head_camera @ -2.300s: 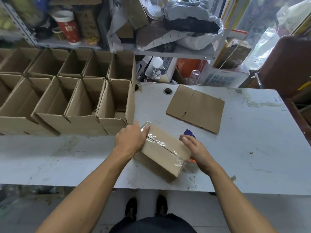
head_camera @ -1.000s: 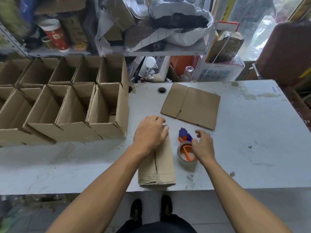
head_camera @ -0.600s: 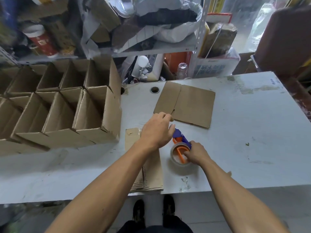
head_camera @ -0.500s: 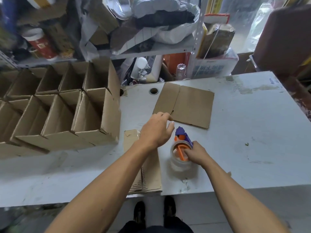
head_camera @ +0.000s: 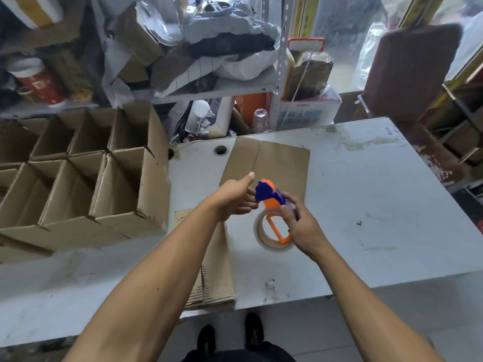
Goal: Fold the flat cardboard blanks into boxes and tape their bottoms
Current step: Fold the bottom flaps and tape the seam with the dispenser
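Lifting tape dispenser (head_camera: 271, 202) off bench (head_camera: 366, 205) now; half second ago it sat flat there. My right hand (head_camera: 300, 226) clenched round its orange handle, roll hanging below. Left hand (head_camera: 232, 197) has left folded box (head_camera: 217, 267), fingers loosely curled at dispenser's blue head, probably after tape end; contact unclear. Box lies by bench's near edge under left forearm, bottom seam awaiting tape. Flat blank (head_camera: 271, 165) beyond hands. Finished boxes (head_camera: 104, 178) at left.

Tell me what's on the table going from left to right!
Open cardboard boxes → folded box under the left arm → tape dispenser in the right hand → bare table.
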